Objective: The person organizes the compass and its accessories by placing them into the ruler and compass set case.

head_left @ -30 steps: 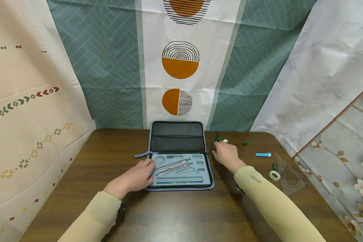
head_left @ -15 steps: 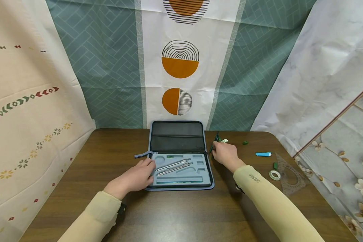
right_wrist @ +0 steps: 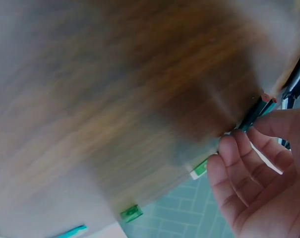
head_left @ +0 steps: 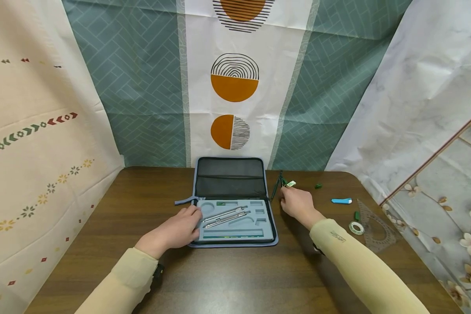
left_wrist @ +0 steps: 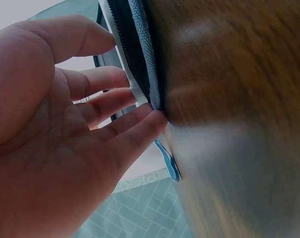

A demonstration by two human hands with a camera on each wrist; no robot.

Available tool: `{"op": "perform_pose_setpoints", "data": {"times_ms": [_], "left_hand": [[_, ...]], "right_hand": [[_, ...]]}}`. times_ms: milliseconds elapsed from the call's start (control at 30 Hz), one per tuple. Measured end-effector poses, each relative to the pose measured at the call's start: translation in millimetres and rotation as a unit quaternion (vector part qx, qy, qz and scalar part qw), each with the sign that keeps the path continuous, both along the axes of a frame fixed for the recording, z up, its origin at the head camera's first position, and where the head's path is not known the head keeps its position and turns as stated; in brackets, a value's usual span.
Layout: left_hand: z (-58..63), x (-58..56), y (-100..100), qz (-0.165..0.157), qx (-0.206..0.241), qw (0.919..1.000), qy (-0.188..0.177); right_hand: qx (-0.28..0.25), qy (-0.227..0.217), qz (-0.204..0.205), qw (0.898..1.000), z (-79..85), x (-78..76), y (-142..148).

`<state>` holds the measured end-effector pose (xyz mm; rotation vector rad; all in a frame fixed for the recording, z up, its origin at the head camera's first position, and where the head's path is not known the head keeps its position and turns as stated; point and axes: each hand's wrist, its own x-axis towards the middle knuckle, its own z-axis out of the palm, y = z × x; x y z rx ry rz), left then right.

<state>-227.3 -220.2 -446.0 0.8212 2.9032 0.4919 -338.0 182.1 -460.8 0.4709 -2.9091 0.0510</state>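
A zip case (head_left: 267, 244) lies spread on the table, its light grey tray (head_left: 235, 226) facing up. Two silver compasses (head_left: 225, 218) rest slantwise across the tray, and a green pencil (head_left: 232, 237) lies in its front slot. At the case's left edge my left hand (head_left: 182, 226) touches the rim with fingertips and thumb, fingers loosely extended (left_wrist: 85, 114). Right of the case, my right hand (head_left: 298, 204) pinches dark green pencils (right_wrist: 254, 113) between thumb and fingertips; how many it holds is partly hidden. Another dark pencil (head_left: 275, 189) lies beside the case's hinge.
A green-and-white eraser (head_left: 291, 183) lies just beyond my right hand. Farther right are a small green sharpener-like piece (head_left: 318, 186), a blue utility knife (head_left: 341, 201), a roll of tape (head_left: 356, 227), a green block (head_left: 356, 215) and a clear set square (head_left: 373, 229).
My right hand has shifted slightly right, uncovering more of the dark pencils beside the case. The left hand and the case have stayed put.
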Motion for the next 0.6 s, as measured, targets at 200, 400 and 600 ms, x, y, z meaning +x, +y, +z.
{"op": "perform_pose_setpoints", "data": {"times_ms": [200,400,600], "left_hand": [[-2.4,-0.6,-1.1,0.002,-0.005,1.0000,-0.001],[-1.9,-0.3,-2.3,0.003,-0.007,1.0000,0.000],[-12.3,-6.0,-5.9,-0.007,0.000,0.9999,0.015]], "right_hand": [[-0.002,0.007,0.011,1.000,-1.6,8.1,10.2],[0.002,0.001,0.020,1.000,-2.2,15.5,23.0],[-0.006,0.014,0.020,1.000,-0.8,25.2,34.3]]}}
